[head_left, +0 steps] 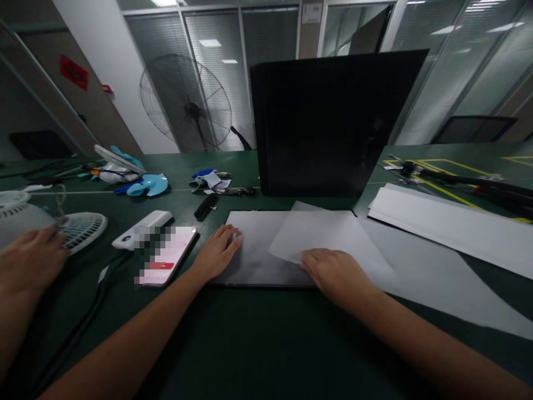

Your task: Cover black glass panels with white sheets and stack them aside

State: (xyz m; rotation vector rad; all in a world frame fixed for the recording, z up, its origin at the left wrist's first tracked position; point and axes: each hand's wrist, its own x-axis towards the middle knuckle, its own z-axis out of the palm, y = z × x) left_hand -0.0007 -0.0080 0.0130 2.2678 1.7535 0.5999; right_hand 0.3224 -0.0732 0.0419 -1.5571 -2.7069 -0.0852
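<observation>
A flat white panel with a thin dark rim lies on the green table in front of me. My left hand rests on its left end, thumb apart from the fingers, which lie on the surface. Over the panel's right part is a thin translucent sheet, its near left corner slightly raised. My right hand pinches the near edge of this sheet, fingertips curled under and partly hidden. Beyond the panel stands a large black box-like object.
Right of the panel lie more white sheets and a cable bundle. On the left are a phone, a white handheld device, blue fan blades and a white fan grille. Another person's hand touches white fan parts.
</observation>
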